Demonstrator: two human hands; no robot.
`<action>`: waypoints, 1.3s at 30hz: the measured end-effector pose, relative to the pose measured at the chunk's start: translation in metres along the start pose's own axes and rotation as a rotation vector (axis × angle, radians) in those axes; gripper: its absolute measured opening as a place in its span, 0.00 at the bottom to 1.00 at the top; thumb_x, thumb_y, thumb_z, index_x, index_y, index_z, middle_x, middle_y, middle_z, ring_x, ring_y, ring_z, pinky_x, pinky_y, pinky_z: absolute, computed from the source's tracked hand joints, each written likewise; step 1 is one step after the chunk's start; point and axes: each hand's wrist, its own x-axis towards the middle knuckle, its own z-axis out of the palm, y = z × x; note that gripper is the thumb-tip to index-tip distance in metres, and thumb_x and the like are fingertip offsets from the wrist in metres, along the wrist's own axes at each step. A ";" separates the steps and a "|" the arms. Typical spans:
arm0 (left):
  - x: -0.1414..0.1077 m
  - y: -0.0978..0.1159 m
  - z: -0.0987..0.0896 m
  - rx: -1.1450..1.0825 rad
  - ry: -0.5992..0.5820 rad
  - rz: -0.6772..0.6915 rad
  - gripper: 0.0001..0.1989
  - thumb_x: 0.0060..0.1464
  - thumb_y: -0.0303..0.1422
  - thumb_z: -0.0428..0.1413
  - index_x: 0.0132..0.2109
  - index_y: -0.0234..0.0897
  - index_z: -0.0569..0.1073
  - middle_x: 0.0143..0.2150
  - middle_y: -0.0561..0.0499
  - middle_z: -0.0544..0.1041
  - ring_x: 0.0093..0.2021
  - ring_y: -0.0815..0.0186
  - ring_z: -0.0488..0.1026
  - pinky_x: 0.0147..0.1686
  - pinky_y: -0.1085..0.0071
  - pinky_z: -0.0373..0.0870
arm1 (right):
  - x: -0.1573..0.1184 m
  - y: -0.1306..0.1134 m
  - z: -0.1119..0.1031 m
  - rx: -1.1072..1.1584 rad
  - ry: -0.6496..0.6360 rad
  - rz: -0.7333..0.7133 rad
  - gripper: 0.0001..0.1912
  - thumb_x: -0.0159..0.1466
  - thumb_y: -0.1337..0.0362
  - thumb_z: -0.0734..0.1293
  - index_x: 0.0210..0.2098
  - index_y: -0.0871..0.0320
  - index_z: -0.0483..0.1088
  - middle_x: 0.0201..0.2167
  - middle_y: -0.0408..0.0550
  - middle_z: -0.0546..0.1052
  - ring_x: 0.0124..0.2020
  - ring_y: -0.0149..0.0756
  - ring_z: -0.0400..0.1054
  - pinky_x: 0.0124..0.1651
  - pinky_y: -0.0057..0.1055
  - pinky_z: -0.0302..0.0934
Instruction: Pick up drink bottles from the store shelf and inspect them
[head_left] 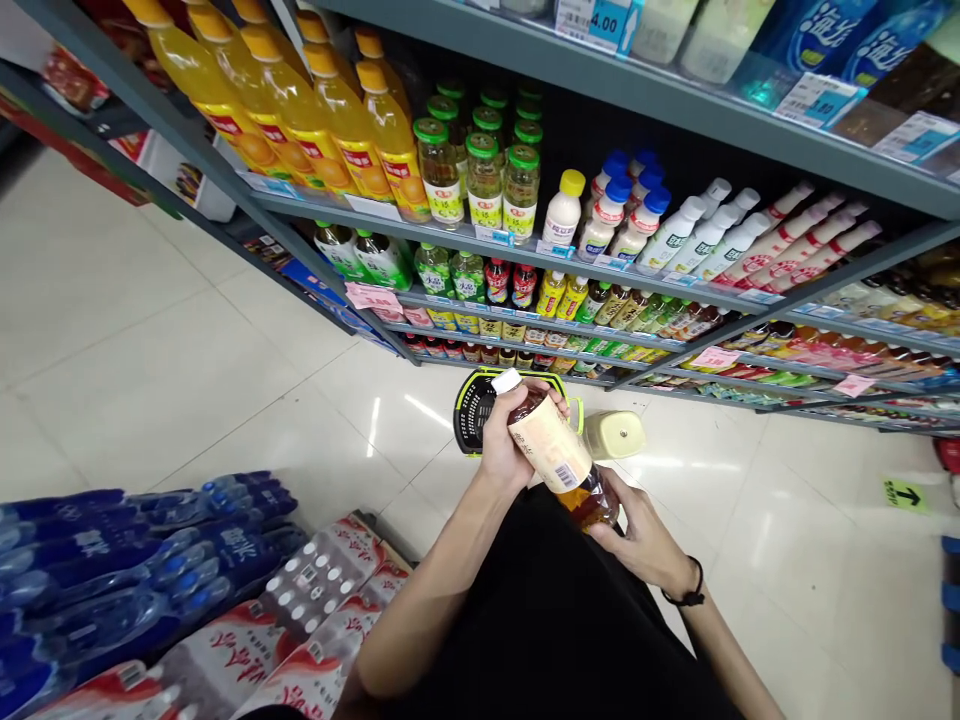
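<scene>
Between my two hands is a bottle of brown drink (551,445) with a white cap and a cream label that bears a barcode. It lies tilted, cap toward the upper left. My left hand (508,440) is wrapped round the neck end, thumb near the cap. Around the base end, my right hand (645,530) is closed, with a dark band on that wrist. Below the bottle on the floor stands a black shopping basket (472,415) with a lime-green rim, partly hidden by the bottle and my left hand.
Ahead runs a grey shelf unit (480,240) holding orange juice bottles (322,120), green-capped jars (484,180) and white milk drinks (705,235). A pale yellow stool (615,434) stands right of the basket. Blue-wrapped water packs (135,570) and red-and-white bottle packs (307,610) are stacked at lower left.
</scene>
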 end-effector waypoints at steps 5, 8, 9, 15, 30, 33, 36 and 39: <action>-0.007 -0.012 -0.003 0.086 0.020 -0.030 0.15 0.43 0.41 0.67 0.34 0.35 0.77 0.30 0.50 0.76 0.32 0.62 0.76 0.31 0.69 0.74 | -0.019 0.011 -0.036 -0.091 0.017 0.113 0.24 0.73 0.45 0.59 0.47 0.58 0.75 0.37 0.50 0.80 0.35 0.39 0.71 0.42 0.35 0.64; -0.016 -0.021 -0.005 0.146 0.078 -0.034 0.16 0.40 0.41 0.68 0.33 0.35 0.76 0.30 0.50 0.76 0.31 0.63 0.75 0.32 0.69 0.74 | -0.039 0.021 -0.050 -0.025 0.075 0.245 0.35 0.76 0.43 0.51 0.26 0.58 0.73 0.21 0.48 0.76 0.25 0.36 0.69 0.36 0.33 0.61; -0.019 -0.024 -0.006 0.170 0.100 -0.039 0.17 0.40 0.41 0.68 0.33 0.35 0.76 0.30 0.50 0.76 0.31 0.63 0.75 0.32 0.69 0.74 | -0.047 0.024 -0.053 0.017 0.105 0.284 0.38 0.76 0.42 0.50 0.22 0.57 0.72 0.16 0.46 0.72 0.21 0.34 0.67 0.34 0.32 0.60; -0.036 -0.048 -0.004 0.318 0.179 -0.060 0.18 0.37 0.42 0.70 0.34 0.36 0.77 0.30 0.49 0.77 0.31 0.61 0.74 0.32 0.68 0.74 | -0.087 0.043 -0.053 0.248 0.351 0.264 0.41 0.75 0.42 0.50 0.10 0.53 0.60 0.08 0.41 0.56 0.14 0.31 0.53 0.27 0.33 0.51; -0.068 -0.108 0.009 0.485 0.116 -0.154 0.19 0.38 0.42 0.71 0.34 0.36 0.77 0.32 0.50 0.76 0.33 0.63 0.74 0.35 0.69 0.74 | -0.167 0.074 -0.034 0.617 0.572 0.109 0.40 0.75 0.42 0.51 0.16 0.57 0.70 0.10 0.43 0.62 0.15 0.32 0.57 0.25 0.33 0.55; -0.064 -0.111 0.020 0.495 0.080 -0.163 0.19 0.37 0.41 0.72 0.34 0.37 0.77 0.32 0.50 0.75 0.33 0.64 0.74 0.35 0.70 0.74 | -0.178 0.075 -0.039 0.618 0.603 -0.018 0.41 0.76 0.41 0.48 0.29 0.58 0.82 0.27 0.53 0.79 0.36 0.42 0.73 0.42 0.37 0.65; -0.063 -0.116 0.028 0.558 0.024 -0.149 0.19 0.37 0.42 0.72 0.34 0.37 0.77 0.32 0.50 0.75 0.33 0.64 0.73 0.34 0.71 0.73 | -0.185 0.080 -0.041 0.539 0.594 -0.115 0.46 0.75 0.37 0.46 0.27 0.55 0.85 0.41 0.58 0.82 0.55 0.51 0.70 0.59 0.44 0.61; -0.065 -0.122 0.032 0.617 -0.011 -0.157 0.19 0.39 0.43 0.71 0.34 0.37 0.76 0.32 0.50 0.75 0.34 0.63 0.73 0.34 0.71 0.73 | -0.188 0.086 -0.037 0.591 0.641 -0.073 0.43 0.75 0.40 0.51 0.16 0.52 0.80 0.39 0.58 0.83 0.54 0.52 0.70 0.61 0.46 0.59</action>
